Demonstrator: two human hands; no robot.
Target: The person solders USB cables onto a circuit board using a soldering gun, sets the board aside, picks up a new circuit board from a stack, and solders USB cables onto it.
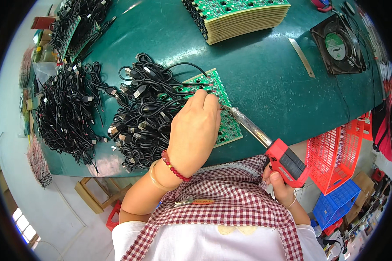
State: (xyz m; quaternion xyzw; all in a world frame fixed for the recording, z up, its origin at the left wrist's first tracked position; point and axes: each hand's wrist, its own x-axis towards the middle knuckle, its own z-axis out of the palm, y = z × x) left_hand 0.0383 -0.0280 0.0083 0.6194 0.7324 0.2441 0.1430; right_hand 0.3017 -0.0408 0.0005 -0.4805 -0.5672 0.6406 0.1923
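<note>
My left hand is closed in a pinch over a green circuit board, its fingertips close to the iron's tip. A black USB cable runs in under its fingers, though the pinched end is mostly hidden. With my right hand I grip the red and black handle of a soldering iron. The iron's metal barrel slants up and left, its tip at the board beside my left fingers. Coiled black USB cables lie heaped across the board's left part, several with ends on it.
Another heap of black cables lies left, with more cables and boards behind it. A stack of circuit boards stands at the back. Right are a metal strip and a fan; red and blue crates stand beyond the table edge.
</note>
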